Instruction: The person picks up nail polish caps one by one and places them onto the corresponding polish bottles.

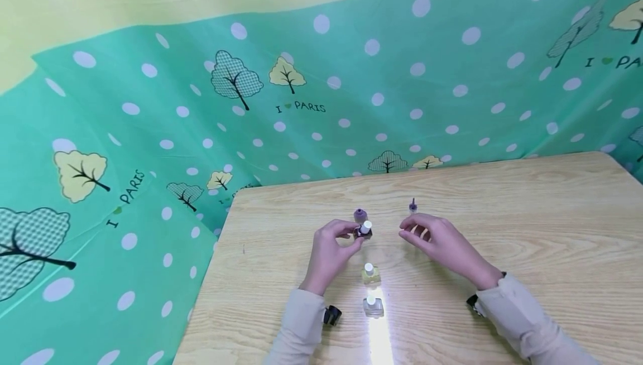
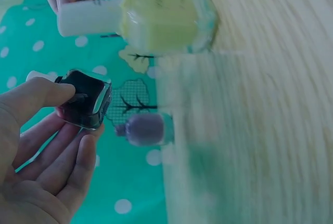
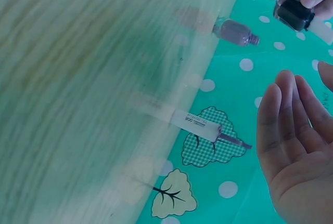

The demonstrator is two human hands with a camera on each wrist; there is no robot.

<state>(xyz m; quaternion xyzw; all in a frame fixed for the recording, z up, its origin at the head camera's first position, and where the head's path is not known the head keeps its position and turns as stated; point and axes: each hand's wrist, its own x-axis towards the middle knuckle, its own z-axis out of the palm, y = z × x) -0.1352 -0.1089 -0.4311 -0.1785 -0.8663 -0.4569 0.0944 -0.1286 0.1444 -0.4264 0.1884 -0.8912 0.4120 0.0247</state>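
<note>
My left hand (image 1: 329, 253) pinches a dark nail polish bottle (image 2: 86, 99) between thumb and fingers, its white cap on. Just beyond it, an uncapped purple nail polish bottle (image 1: 360, 216) stands on the table, its threaded neck bare in both wrist views. To the right, a white cap (image 3: 195, 125) stands upside down with its purple-coated brush pointing up. Close in front of that cap, my right hand (image 1: 444, 242) is held with nothing in it, fingers slightly bent. The right wrist view shows its palm (image 3: 307, 177) bare.
Nearer to me, a yellow nail polish bottle (image 1: 371, 277) and a clear one (image 1: 374, 309) stand in line, both with white caps. The wooden table (image 1: 552, 231) ends at the back against a green dotted cloth (image 1: 351, 75). Bright glare lies on the tabletop near the clear bottle.
</note>
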